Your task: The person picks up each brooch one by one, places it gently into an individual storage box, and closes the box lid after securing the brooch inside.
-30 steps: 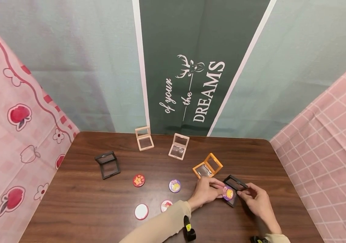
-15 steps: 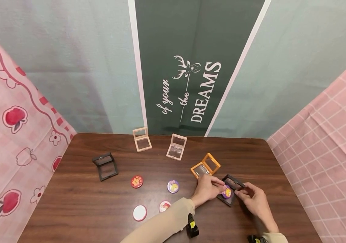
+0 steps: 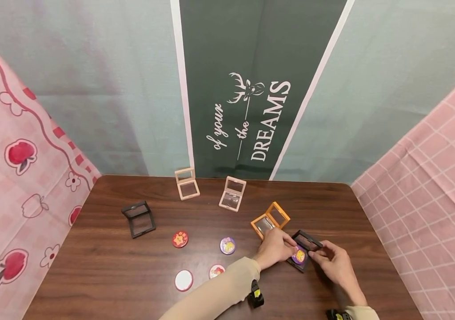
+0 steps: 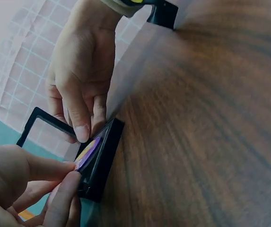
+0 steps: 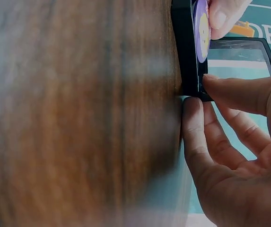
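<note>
In the head view my left hand [image 3: 276, 247] pinches a round purple badge [image 3: 298, 255] with a yellow figure on it. The badge lies over the lower half of an opened black display case [image 3: 306, 240] with a clear window in its raised lid. In the left wrist view the badge [image 4: 87, 153] sits tilted inside the frame, thumb and finger at its edge. My right hand [image 3: 333, 262] grips the case at its right side. The right wrist view has the thumb on the inner edge of the case [image 5: 188, 52] and the fingers against its outside.
An orange case [image 3: 278, 215] stands opened just behind my left hand. Two pale cases, one pink [image 3: 232, 194] and one cream [image 3: 187, 183], are at the back. Another black case [image 3: 139, 219] is at left. Red [image 3: 180, 239], purple [image 3: 227, 245] and white [image 3: 184, 280] badges lie mid-table.
The purple badge has settled lower into the black case, and my left fingers have shifted slightly and curled closer to its edge. The right hand keeps its hold on the case.
</note>
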### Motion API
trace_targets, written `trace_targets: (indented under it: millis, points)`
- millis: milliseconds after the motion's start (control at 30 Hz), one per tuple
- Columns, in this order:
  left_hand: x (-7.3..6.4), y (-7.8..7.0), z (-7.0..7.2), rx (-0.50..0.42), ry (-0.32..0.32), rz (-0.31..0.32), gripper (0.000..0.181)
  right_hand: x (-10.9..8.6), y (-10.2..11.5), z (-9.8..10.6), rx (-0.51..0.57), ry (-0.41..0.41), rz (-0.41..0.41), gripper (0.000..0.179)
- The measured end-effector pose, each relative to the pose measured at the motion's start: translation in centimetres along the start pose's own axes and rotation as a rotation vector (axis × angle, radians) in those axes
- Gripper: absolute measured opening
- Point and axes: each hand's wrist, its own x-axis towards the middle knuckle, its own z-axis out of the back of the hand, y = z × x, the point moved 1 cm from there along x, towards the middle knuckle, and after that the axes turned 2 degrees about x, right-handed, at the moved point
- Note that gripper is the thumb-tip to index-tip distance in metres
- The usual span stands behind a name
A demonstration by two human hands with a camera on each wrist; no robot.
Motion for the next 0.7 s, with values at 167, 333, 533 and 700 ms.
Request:
trace_targets:
  millis: [167,333,533,700]
  points:
    - [0.10,-0.28,-0.20,0.080,0.006,-0.023,0.006,0.12,-0.20,0.00,0.017,0.015,0.014,0.013]
    - [0.07,-0.41,-0.21,0.175,-0.015,-0.072,0.007,0.22,-0.11,0.02,0.019,0.025,0.007,0.013]
    - [-0.18,-0.42,-0.07,0.179,-0.033,-0.065,0.008,0.28,0.06,-0.04,0.021,0.043,-0.005,0.012]
    - [-0.21,-0.65,-0.38,0.181,-0.031,-0.061,0.010,0.36,-0.12,0.16,0.012,0.045,-0.017,0.012]
